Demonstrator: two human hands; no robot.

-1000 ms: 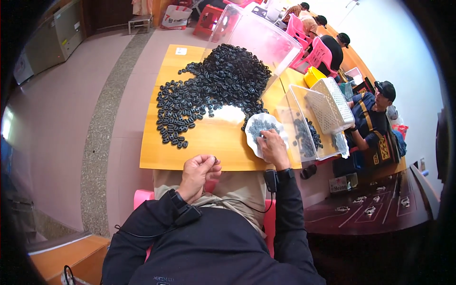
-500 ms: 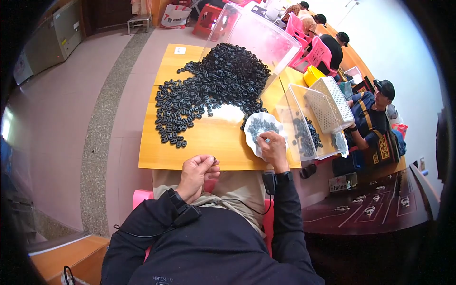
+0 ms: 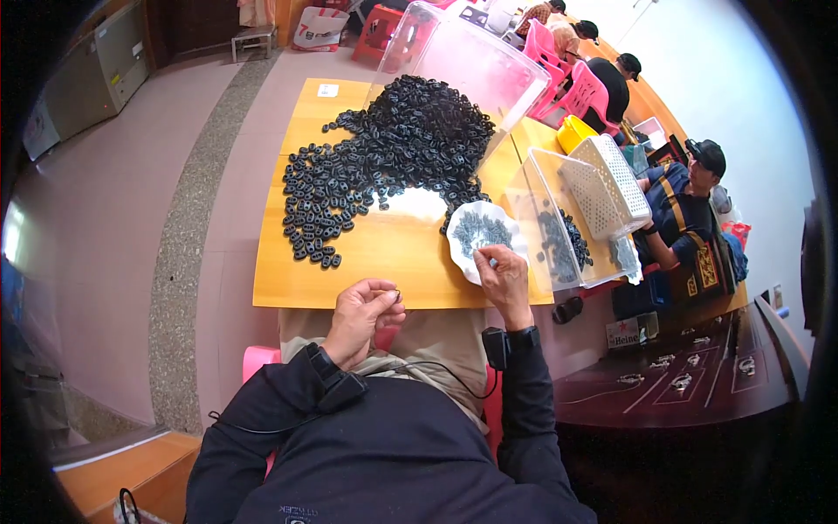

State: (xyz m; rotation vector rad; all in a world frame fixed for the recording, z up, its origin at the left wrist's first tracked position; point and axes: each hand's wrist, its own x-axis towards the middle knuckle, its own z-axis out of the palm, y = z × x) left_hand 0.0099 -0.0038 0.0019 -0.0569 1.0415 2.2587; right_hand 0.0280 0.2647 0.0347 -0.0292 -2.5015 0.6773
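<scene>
My left hand [image 3: 365, 316] is closed in a pinch at the front edge of the wooden table, with a small dark piece [image 3: 398, 296] between thumb and forefinger. A scalloped white dish [image 3: 463, 265] sits near the table's front right, holding many tiny greyish, see-through pieces [image 3: 482, 229]. Over the dish's near right side, my right hand [image 3: 506, 278] has thumb and forefinger pressed together; whatever they grip is too small to make out. Beyond the dish spreads a large heap of black oval pieces with holes [image 3: 428, 131], thinning into loose ones at the left.
A clear plastic bin [image 3: 524, 77] lies tipped behind the heap. Another clear bin [image 3: 566, 278] with dark pieces stands to the right, beside a white perforated basket [image 3: 614, 185] and a yellow bowl [image 3: 574, 133]. A co-worker [image 3: 685, 205] sits farther right.
Very little differs. The view has shifted slightly, and my right fingers have edged a little back from the middle of the dish. Both pinches look the same.
</scene>
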